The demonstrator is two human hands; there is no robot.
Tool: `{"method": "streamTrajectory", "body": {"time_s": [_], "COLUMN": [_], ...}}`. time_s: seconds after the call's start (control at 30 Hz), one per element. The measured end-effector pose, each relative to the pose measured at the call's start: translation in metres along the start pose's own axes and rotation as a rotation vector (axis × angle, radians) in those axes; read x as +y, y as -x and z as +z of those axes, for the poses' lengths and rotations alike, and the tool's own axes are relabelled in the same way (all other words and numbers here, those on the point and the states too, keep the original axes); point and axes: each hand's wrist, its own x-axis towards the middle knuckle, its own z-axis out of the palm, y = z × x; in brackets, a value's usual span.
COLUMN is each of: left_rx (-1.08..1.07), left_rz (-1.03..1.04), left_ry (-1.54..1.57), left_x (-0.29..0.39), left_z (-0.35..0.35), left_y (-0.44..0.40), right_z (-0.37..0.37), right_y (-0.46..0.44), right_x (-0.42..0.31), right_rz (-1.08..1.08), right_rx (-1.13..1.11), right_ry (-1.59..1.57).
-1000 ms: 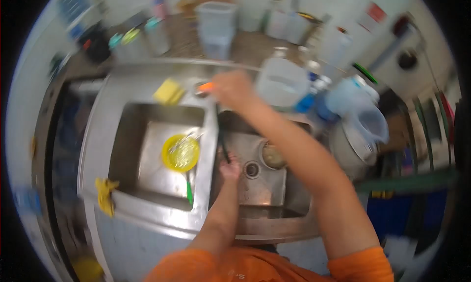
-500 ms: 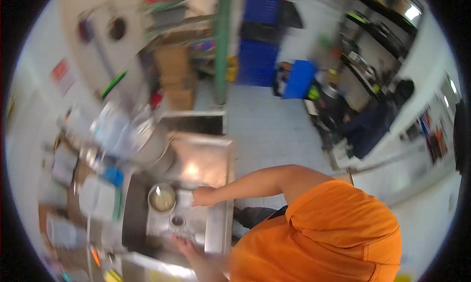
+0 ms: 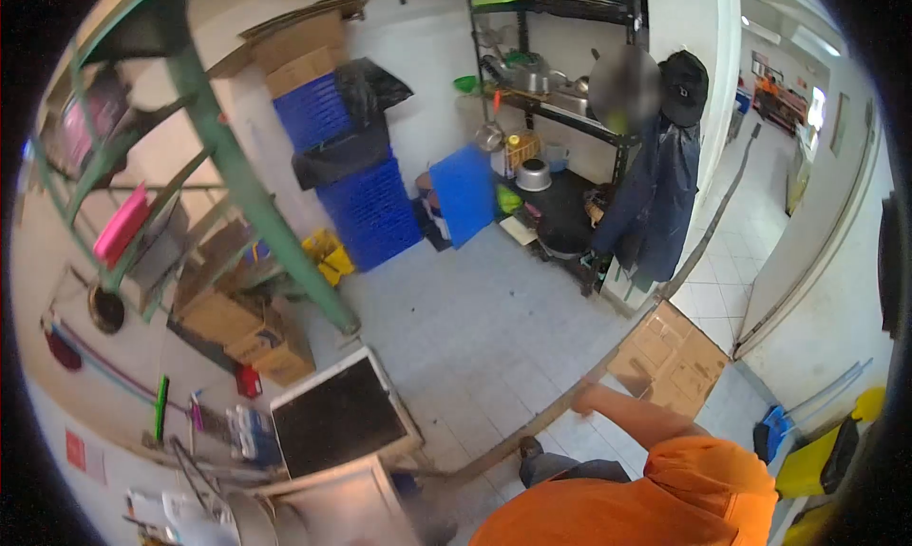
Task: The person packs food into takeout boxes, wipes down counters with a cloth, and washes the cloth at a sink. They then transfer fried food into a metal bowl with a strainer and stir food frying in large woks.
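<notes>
My right hand (image 3: 586, 400) hangs at the end of my bent arm, over the floor near a flat cardboard sheet (image 3: 670, 356). Its fingers are too small and soft to make out, and no held thing shows. My left hand cannot be seen; a dark blurred shape at the bottom edge is unclear. At the lower left, the metal sink top (image 3: 332, 508) is partly cut off by the frame, with a large metal pot (image 3: 252, 519) beside it.
Beyond the sink lies a dark mat in a pale frame (image 3: 342, 418). A green metal staircase (image 3: 242, 180) and blue crates (image 3: 370, 213) stand further back. A black rack (image 3: 560, 114) holds cookware, with dark garments (image 3: 655, 194) hanging beside it. A doorway opens at the right.
My view has swung right, away from the sink basin with its bowl. My right hand has left the sink and is over the floor. My left hand has gone out of view.
</notes>
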Motion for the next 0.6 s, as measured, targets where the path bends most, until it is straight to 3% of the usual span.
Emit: {"method": "streamTrajectory", "body": {"time_s": [0.03,0.07,0.1,0.13,0.17,0.23,0.27,0.33,0.4,0.47,0.6], "left_rx": [-0.066,-0.138,-0.208,-0.116,-0.296,-0.413,-0.474,-0.622,-0.744,-0.901,-1.111], "left_rz": [0.023,0.029,-0.021,0.032,-0.026,-0.005,0.03,0.073,0.033,0.002,-0.02], "left_ry": [0.27,0.539,0.675,0.789,0.862,0.9,1.03,1.29,1.287,1.29,0.976], "left_x": [0.044,0.088,0.148,0.22,0.26,0.333,0.347,0.365,0.409,0.433,0.55], "left_z": [0.033,0.067,0.11,0.167,0.211,0.307,0.36,0.452,0.494,0.52,0.533], "left_y": [-0.041,-0.082,-0.116,-0.149,-0.184,-0.228,-0.256,-0.299,-0.317,-0.348,-0.347], "right_z": [-0.021,-0.037,-0.092,-0.123,-0.14,-0.172,-0.19,-0.225,-0.256,-0.284,-0.343], "right_y": [0.007,0.012,0.054,0.065,0.06,0.02,0.0,-0.007,-0.016,-0.028,-0.044], "right_x": [-0.007,-0.02,-0.093,-0.127,-0.152,-0.177,-0.171,-0.13,-0.09,-0.055,0.032], "right_rz": [-0.127,-0.036,0.033,-0.139,-0.278,-0.447,-0.518,-0.39,-0.275,-0.181,-0.025], "right_rx": [0.086,0.262,0.446,0.531,0.697,0.778,0.89,1.078,1.232,1.336,1.619], "right_ry": [0.076,-0.039,-0.168,-0.262,-0.411,-0.784,-0.895,-0.948,-1.011,-1.079,-0.843]}}
